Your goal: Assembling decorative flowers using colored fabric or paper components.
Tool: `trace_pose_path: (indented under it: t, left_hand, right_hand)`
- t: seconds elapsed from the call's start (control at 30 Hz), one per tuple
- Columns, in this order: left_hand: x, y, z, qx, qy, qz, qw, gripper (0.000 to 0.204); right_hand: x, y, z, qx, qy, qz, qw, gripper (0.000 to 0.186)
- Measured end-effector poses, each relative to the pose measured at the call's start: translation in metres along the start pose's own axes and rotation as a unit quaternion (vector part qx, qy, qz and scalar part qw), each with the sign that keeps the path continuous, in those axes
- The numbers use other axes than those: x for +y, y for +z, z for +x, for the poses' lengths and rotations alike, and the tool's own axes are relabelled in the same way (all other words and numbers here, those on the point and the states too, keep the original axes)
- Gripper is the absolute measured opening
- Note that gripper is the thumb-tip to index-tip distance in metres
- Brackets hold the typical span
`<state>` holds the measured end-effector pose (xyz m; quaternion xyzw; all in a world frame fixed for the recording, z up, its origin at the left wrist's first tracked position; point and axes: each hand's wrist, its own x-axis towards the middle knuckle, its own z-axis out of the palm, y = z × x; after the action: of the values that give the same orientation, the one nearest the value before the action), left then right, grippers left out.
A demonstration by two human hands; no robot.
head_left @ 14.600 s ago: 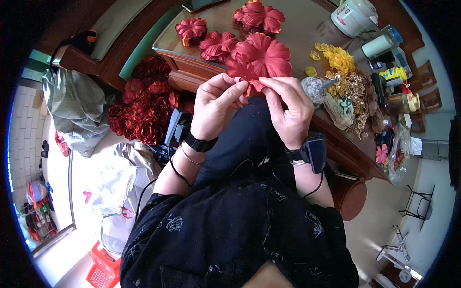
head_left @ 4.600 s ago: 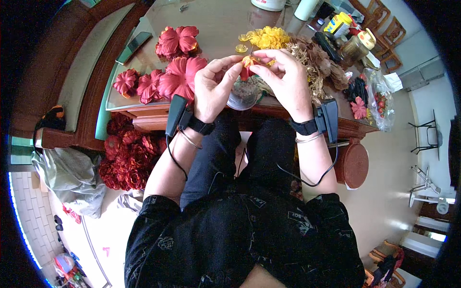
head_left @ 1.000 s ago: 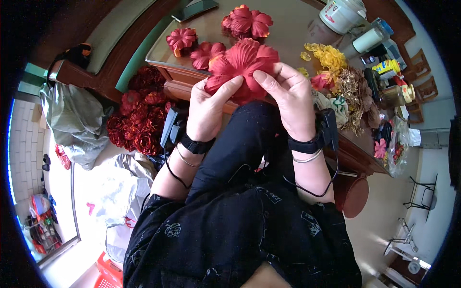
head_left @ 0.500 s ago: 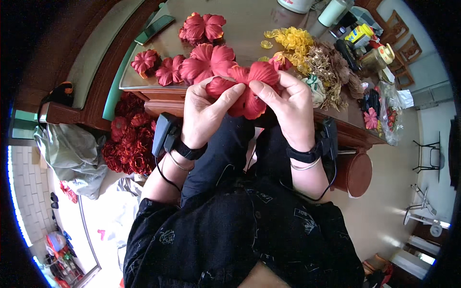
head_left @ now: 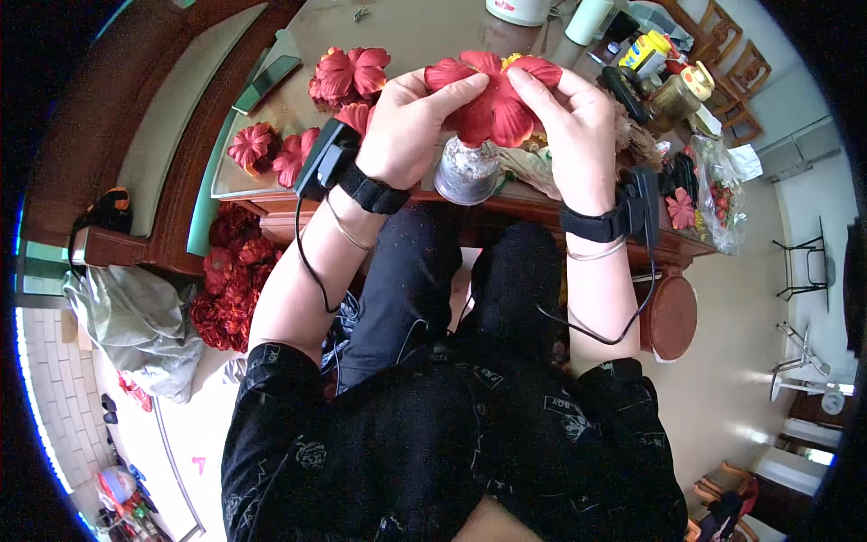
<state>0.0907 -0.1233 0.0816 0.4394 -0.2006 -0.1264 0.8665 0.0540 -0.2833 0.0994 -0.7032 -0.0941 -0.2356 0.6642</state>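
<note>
A red fabric petal piece (head_left: 497,107) with wide, ruffled lobes is stretched between my hands above the table's near edge. My left hand (head_left: 408,125) pinches its left lobe between thumb and fingers. On the other side, my right hand (head_left: 581,126) grips the right lobe the same way. Just below the petals stands a whitish, stained cup (head_left: 468,172), its top hidden by them. Stacks of similar red petals (head_left: 350,74) lie left of my hands, with smaller ones (head_left: 254,147) nearer the table's corner. A bit of yellow shows behind the held petals.
Finished-looking dark red flowers (head_left: 230,289) are heaped below the table's left side. A phone-like flat object (head_left: 267,83) lies at the left edge. Jars (head_left: 679,98), a white roll (head_left: 589,20) and a plastic bag (head_left: 725,203) crowd the right. A round brown stool (head_left: 670,318) stands below.
Both hands have moved away from me, over the table, with the red petals held between them. The petals are spread wider, and the whitish cup has come into view below.
</note>
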Motion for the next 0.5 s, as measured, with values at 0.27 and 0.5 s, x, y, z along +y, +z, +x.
trace_pose_path:
  t: [0.27, 0.5]
  left_hand:
    - [-0.015, -0.010, 0.006, 0.016, -0.041, -0.061, 0.997, 0.015]
    - [-0.015, -0.010, 0.010, 0.021, -0.034, -0.037, 0.999, 0.018]
  right_hand:
    - [0.016, -0.002, 0.002, 0.003, 0.024, 0.005, 1.000, 0.021]
    - [0.023, -0.003, 0.008, 0.005, 0.008, 0.008, 1.000, 0.024]
